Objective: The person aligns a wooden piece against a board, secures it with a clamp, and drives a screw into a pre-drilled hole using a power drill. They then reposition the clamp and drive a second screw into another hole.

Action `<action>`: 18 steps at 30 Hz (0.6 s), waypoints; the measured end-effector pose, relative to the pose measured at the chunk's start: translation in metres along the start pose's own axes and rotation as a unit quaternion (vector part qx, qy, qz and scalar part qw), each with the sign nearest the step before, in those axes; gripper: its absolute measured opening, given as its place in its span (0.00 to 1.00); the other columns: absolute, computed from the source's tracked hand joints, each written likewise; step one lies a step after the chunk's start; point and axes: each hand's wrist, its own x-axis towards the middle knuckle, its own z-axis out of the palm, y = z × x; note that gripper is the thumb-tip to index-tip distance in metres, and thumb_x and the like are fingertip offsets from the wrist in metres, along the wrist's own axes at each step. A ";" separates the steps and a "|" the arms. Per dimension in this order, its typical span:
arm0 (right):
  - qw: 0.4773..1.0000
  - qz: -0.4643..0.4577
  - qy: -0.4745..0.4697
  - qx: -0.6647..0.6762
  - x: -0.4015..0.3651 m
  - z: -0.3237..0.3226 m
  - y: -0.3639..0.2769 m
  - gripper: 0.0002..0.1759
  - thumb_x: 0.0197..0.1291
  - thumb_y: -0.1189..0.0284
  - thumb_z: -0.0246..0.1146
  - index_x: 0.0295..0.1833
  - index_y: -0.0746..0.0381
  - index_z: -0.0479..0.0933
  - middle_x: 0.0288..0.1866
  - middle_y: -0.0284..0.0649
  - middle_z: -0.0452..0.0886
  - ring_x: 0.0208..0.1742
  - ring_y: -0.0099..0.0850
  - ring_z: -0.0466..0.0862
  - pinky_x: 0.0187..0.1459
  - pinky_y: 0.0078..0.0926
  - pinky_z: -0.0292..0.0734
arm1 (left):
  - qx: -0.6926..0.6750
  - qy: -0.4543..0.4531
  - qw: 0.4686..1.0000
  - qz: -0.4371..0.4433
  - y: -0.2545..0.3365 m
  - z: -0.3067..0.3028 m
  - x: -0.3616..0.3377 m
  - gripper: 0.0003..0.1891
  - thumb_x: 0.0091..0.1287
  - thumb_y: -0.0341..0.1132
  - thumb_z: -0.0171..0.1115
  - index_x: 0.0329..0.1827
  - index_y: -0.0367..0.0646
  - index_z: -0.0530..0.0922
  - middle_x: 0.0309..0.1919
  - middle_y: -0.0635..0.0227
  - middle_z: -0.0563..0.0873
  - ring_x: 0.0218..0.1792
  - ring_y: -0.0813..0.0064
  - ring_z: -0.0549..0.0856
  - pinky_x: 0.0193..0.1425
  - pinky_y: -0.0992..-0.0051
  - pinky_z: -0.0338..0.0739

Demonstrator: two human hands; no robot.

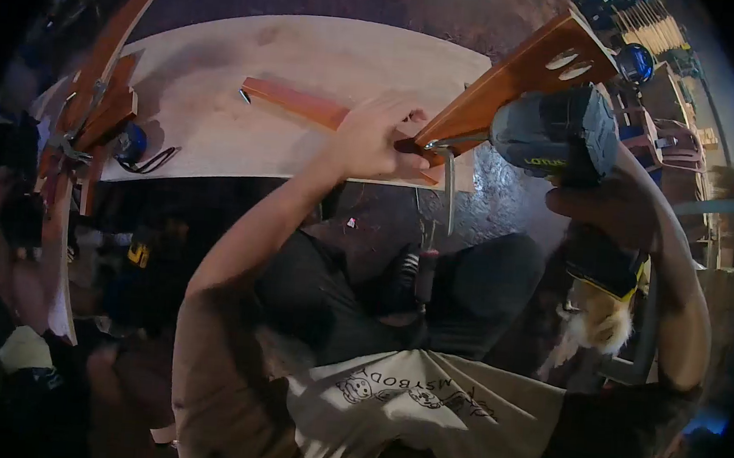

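My right hand (603, 203) is wrapped around the handle of a grey cordless drill (552, 131), which points left. The drill's tip reaches the lower end of a reddish-brown wooden board (505, 77) with two oval holes, slanting up to the right. My left hand (382, 141) grips the joint where this board meets a long wooden strip (295, 102). A metal clamp (449, 188) hangs beside the joint, close to the drill's tip. My left fingers partly hide the joint.
A pale plywood panel (217, 57) lies beneath the work. At the left, clamped wooden pieces (94, 116) stand near a blue tape measure (132, 143). Another person's arm (1, 229) shows at the far left. Wooden pieces (670, 93) and a blue round object (634, 63) are at the right.
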 end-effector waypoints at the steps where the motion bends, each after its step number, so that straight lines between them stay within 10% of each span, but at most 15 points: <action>1: 0.999 -0.039 -0.009 -0.024 0.001 0.000 -0.002 0.31 0.55 0.79 0.73 0.67 0.61 0.78 0.56 0.36 0.84 0.54 0.28 0.79 0.62 0.30 0.75 | 0.003 -0.001 1.000 0.002 0.001 0.003 -0.002 0.27 0.50 0.45 0.83 0.53 0.48 0.84 0.49 0.64 0.87 0.55 0.55 0.85 0.60 0.56 0.77; 18: 0.997 -0.032 0.013 -0.070 -0.014 -0.009 -0.010 0.38 0.49 0.72 0.79 0.67 0.63 0.75 0.55 0.39 0.85 0.56 0.33 0.82 0.61 0.34 0.78 | 0.134 0.145 0.967 0.163 0.010 0.021 -0.007 0.08 0.62 0.34 0.75 0.42 0.47 0.86 0.39 0.70 0.88 0.37 0.64 0.90 0.36 0.65 0.83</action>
